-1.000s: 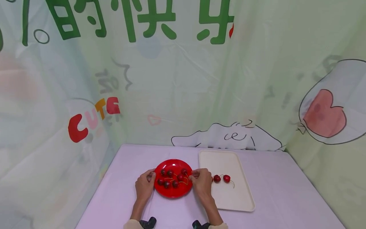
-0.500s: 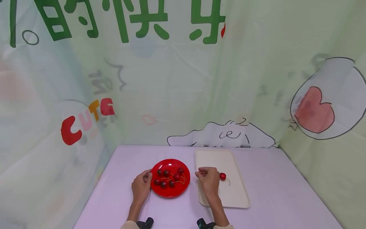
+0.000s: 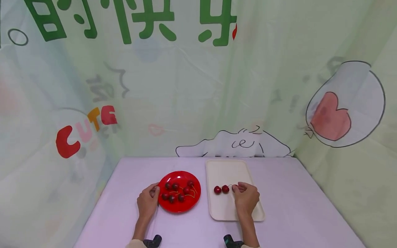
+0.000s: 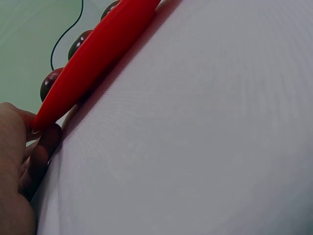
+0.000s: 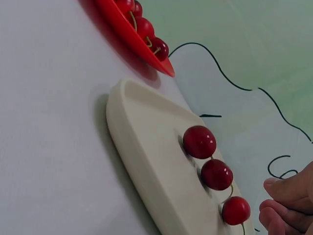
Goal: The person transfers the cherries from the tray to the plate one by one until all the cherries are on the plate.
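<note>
A red plate [image 3: 176, 208] with several dark red cherries [image 3: 186, 190] lies on the left of the table. My left hand [image 3: 147, 201] holds its left rim; in the left wrist view the thumb is on top and the curled fingers are underneath. To the right is a cream tray [image 3: 223, 210] bearing 3 cherries [image 5: 199, 142] in a row, with thin stems. Over the tray, my right hand [image 3: 246, 198] is close to the rightmost cherry [image 5: 236, 210]. The right wrist view shows a gap between its loosely bent fingers and that cherry.
A pale lilac cloth [image 3: 139, 172] covers the table. Behind and along both sides hangs a printed curtain [image 3: 173, 103]. A strip of table separates the plate from the tray. Dark wrist devices [image 3: 152, 241] show at both sleeves.
My right hand has left the plate's right rim and moved right across the tray, uncovering the left cherries. My left hand stays on the plate's rim. The head view has shifted slightly.
</note>
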`<state>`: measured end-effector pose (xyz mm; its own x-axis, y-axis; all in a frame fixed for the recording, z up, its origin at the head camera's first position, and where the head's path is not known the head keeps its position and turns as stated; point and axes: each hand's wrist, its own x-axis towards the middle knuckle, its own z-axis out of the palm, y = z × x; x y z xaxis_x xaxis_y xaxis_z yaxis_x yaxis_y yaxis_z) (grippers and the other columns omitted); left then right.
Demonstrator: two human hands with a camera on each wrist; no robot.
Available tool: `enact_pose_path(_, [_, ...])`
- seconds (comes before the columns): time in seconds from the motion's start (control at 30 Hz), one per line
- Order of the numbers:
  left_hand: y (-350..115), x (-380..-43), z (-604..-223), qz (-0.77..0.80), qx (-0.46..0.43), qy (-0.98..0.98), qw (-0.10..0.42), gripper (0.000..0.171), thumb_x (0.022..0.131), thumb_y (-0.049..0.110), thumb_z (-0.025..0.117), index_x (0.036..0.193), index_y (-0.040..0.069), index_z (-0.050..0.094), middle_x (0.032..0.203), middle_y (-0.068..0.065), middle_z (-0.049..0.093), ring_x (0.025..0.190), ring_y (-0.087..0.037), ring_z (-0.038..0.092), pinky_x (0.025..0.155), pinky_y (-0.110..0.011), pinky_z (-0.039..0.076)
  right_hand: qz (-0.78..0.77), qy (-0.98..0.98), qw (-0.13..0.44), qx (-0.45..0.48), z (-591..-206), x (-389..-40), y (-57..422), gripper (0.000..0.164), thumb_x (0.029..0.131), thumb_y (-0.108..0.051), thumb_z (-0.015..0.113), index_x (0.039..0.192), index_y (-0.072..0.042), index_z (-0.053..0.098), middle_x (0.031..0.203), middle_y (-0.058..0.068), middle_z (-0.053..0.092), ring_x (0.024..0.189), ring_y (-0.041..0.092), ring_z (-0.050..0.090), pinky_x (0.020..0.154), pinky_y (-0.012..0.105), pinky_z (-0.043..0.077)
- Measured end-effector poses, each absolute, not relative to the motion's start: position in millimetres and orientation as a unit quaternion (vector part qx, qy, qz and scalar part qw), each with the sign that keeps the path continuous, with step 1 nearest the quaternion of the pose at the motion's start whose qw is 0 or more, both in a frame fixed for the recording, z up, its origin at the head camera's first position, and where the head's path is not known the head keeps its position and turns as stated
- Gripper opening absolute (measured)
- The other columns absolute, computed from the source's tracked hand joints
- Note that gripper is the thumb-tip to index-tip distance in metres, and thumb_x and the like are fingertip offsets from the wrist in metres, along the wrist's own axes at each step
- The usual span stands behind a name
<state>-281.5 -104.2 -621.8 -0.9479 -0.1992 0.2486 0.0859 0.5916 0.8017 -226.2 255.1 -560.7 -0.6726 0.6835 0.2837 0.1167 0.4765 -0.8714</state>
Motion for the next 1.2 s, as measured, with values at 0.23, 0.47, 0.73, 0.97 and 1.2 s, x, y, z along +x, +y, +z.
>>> enact_pose_path(0.23, [-110.0, -281.1, -615.7, -0.443, 0.023, -0.880, 0.168, 0.028, 0.108, 0.019, 0.068, 0.133, 0.010, 0.079, 0.104, -0.010, 0.083, 0.071, -0.013, 0.059, 0.067, -0.027, 0.043, 0.436, -0.794, 0.314, -0.285, -567.8, -218.7, 267.3, 0.024, 0.088, 0.003, 0.085, 0.108, 0.014, 0.079, 0.097, 0.034, 0.079, 0.088, 0.049, 0.078, 0.086, 0.058, 0.061])
enact_pose_path(0.47, [-109.6, -278.4, -611.5, -0.444, 0.023, -0.880, 0.164, 0.029, 0.108, 0.018, 0.067, 0.134, 0.009, 0.078, 0.106, -0.012, 0.083, 0.072, -0.013, 0.059, 0.069, -0.028, 0.042, 0.440, -0.799, 0.280, -0.298, -576.0, -215.9, 271.4, 0.025, 0.091, 0.002, 0.082, 0.110, 0.015, 0.077, 0.100, 0.035, 0.077, 0.092, 0.050, 0.076, 0.090, 0.062, 0.060])
enact_pose_path(0.73, [-106.8, -279.8, -615.4, -0.442, 0.030, -0.882, 0.163, 0.029, 0.109, 0.019, 0.066, 0.134, 0.010, 0.078, 0.106, -0.011, 0.083, 0.072, -0.012, 0.058, 0.069, -0.027, 0.042, 0.433, -0.802, 0.290, -0.293, -580.9, -217.5, 274.4, 0.020, 0.090, 0.004, 0.080, 0.106, 0.015, 0.078, 0.096, 0.034, 0.078, 0.089, 0.050, 0.076, 0.093, 0.064, 0.055])
enact_pose_path(0.97, [-104.0, -276.5, -616.5, -0.451, 0.028, -0.878, 0.160, 0.028, 0.107, 0.018, 0.069, 0.132, 0.009, 0.079, 0.103, -0.011, 0.082, 0.071, -0.012, 0.057, 0.069, -0.027, 0.041, 0.430, -0.797, 0.296, -0.305, -582.6, -214.4, 277.8, 0.017, 0.090, 0.007, 0.078, 0.104, 0.015, 0.078, 0.095, 0.034, 0.078, 0.090, 0.051, 0.077, 0.093, 0.063, 0.056])
enact_pose_path(1.2, [-102.5, -280.2, -619.4, -0.443, 0.029, -0.879, 0.174, 0.027, 0.107, 0.019, 0.070, 0.131, 0.012, 0.080, 0.100, -0.007, 0.082, 0.071, -0.011, 0.056, 0.069, -0.027, 0.041, 0.436, -0.797, 0.293, -0.299, -582.9, -214.3, 281.4, 0.016, 0.089, 0.008, 0.078, 0.103, 0.015, 0.078, 0.094, 0.033, 0.078, 0.090, 0.051, 0.077, 0.095, 0.064, 0.054])
